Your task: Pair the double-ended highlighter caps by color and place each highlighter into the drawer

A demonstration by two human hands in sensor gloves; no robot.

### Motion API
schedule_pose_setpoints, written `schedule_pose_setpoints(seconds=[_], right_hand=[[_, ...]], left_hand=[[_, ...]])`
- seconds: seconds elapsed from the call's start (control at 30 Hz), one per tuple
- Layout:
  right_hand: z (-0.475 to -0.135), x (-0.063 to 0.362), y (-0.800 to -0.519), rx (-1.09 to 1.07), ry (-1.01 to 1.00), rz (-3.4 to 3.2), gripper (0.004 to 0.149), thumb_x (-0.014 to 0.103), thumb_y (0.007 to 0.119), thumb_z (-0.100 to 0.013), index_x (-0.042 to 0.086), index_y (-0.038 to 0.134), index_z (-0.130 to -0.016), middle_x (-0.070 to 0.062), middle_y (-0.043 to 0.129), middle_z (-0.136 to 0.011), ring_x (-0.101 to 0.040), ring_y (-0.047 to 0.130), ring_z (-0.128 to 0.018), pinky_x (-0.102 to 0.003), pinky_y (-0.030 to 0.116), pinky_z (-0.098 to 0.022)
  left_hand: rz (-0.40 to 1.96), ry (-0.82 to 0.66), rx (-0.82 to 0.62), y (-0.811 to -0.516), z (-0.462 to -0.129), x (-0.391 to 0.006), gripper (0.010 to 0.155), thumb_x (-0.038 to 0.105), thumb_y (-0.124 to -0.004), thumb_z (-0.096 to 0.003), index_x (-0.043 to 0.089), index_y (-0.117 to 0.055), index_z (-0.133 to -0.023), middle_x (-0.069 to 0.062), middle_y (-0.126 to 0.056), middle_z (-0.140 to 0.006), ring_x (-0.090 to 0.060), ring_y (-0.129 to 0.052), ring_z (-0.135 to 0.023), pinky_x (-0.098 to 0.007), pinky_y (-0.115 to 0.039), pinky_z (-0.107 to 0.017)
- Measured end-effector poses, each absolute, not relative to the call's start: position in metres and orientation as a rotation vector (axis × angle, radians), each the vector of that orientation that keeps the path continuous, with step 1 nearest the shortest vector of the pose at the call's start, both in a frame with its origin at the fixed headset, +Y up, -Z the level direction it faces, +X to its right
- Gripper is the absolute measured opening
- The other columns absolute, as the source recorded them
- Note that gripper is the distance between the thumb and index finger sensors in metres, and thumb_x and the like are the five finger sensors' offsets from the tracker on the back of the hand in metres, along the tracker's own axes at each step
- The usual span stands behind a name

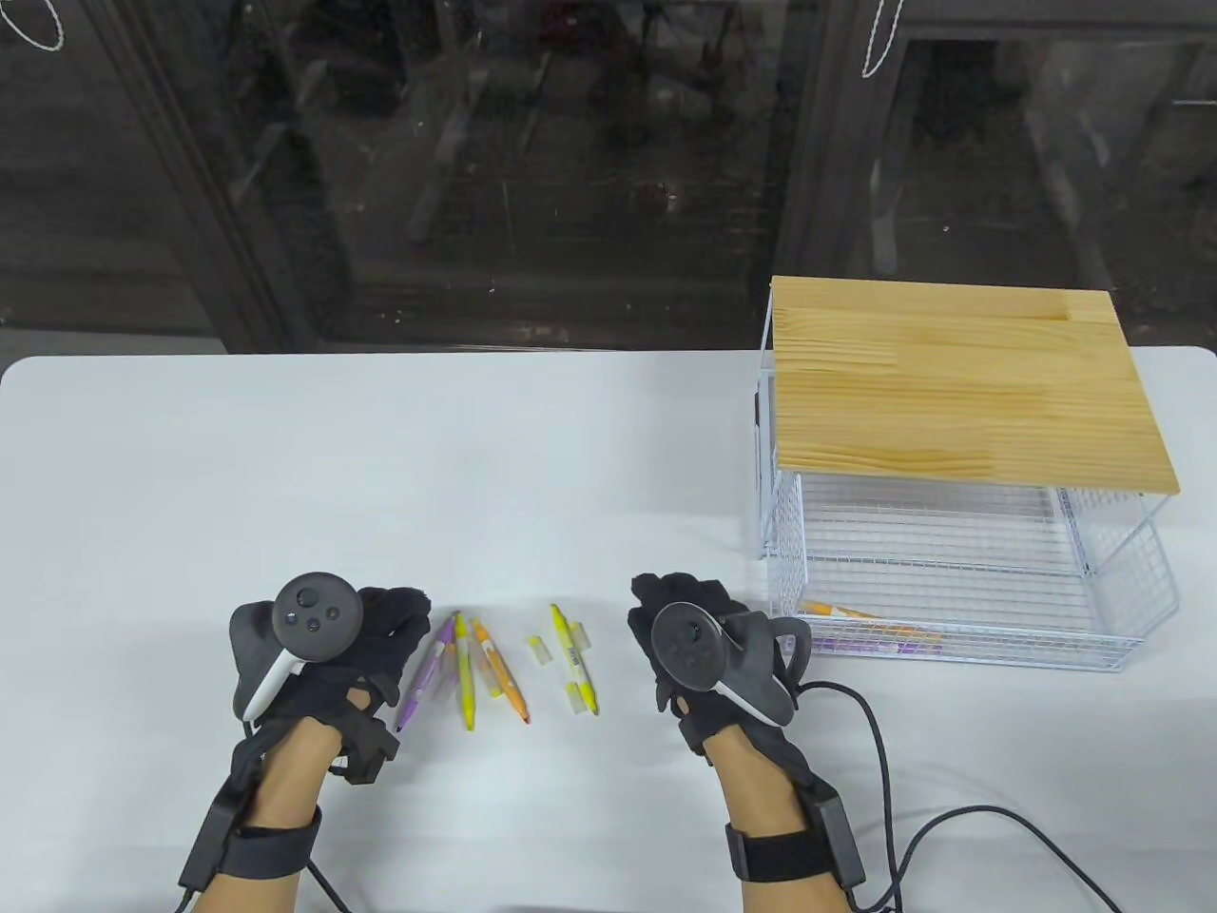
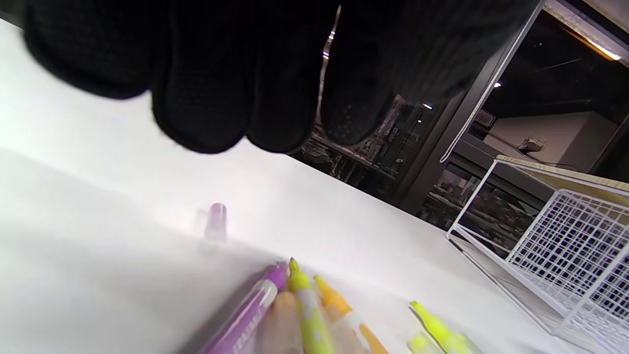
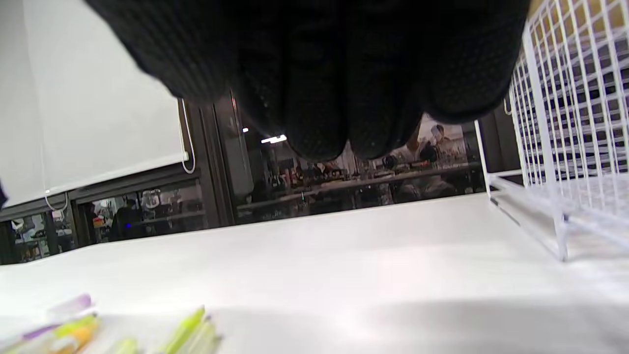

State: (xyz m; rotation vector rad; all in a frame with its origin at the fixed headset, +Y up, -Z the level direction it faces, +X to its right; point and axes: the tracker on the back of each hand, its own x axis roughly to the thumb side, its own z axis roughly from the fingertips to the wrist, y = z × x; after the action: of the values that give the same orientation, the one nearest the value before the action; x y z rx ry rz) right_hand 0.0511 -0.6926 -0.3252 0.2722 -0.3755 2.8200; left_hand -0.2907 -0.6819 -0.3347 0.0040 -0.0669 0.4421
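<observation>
Both my hands, left (image 1: 328, 647) and right (image 1: 699, 632), hung relaxed, holding nothing. Best, I judged, to pinch the yellow highlighter (image 1: 574, 659) mid-barrel, then seat its loose caps (image 1: 540, 650) squarely.

From my feed, the white desk (image 1: 285, 456) sits against big dark glass windows (image 1: 532, 162) with black frames. Pull cords (image 1: 879, 38) hang off a white roller blind (image 3: 98, 98), and ceiling lights reflect in the glass.

Overhead looks down; wrist views low (both catch highlighters (image 1: 466, 670)).
</observation>
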Motion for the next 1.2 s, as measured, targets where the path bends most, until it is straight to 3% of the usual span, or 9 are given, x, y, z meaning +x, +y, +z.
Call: schedule_pose_setpoints(seconds=[0.33,0.53,1.2], right_hand=[[-0.328,0.046,-0.701,0.297,-0.258,2.807,0.046,0.044,0.081,-0.046,0.025,0.089,-0.087,-0.006,0.097,-0.084,-0.035,0.098,-0.068,-0.047,0.083,-0.049],[-0.327,0.047,-0.701,0.281,-0.234,2.812,0.046,0.044,0.081,-0.046,0.024,0.090,-0.085,-0.006,0.098,-0.082,-0.035,0.098,-0.067,-0.048,0.083,-0.048],[-0.328,0.048,-0.702,0.258,-0.238,2.820,0.044,0.044,0.081,-0.046,0.024,0.092,-0.083,-0.006,0.100,-0.079,-0.034,0.100,-0.065,-0.048,0.083,-0.047]], left_hand=[[0.318,-0.048,-0.004,-0.694,-0.341,-0.284,0.053,0.042,-0.087,-0.0375,0.030,-0.087,-0.090,-0.004,-0.095,-0.088,-0.038,-0.097,-0.066,-0.055,-0.084,-0.040],[0.209,0.006,-0.060,-0.711,-0.348,-0.281,0.046,0.042,-0.089,-0.0361,0.028,-0.095,-0.080,-0.003,-0.100,-0.082,-0.037,-0.100,-0.061,-0.053,-0.086,-0.038],[-0.043,0.112,-0.146,-0.734,-0.353,-0.260,0.041,0.050,-0.090,-0.0347,0.025,-0.102,-0.064,-0.001,-0.103,-0.070,-0.035,-0.098,-0.060,-0.052,-0.085,-0.040]])
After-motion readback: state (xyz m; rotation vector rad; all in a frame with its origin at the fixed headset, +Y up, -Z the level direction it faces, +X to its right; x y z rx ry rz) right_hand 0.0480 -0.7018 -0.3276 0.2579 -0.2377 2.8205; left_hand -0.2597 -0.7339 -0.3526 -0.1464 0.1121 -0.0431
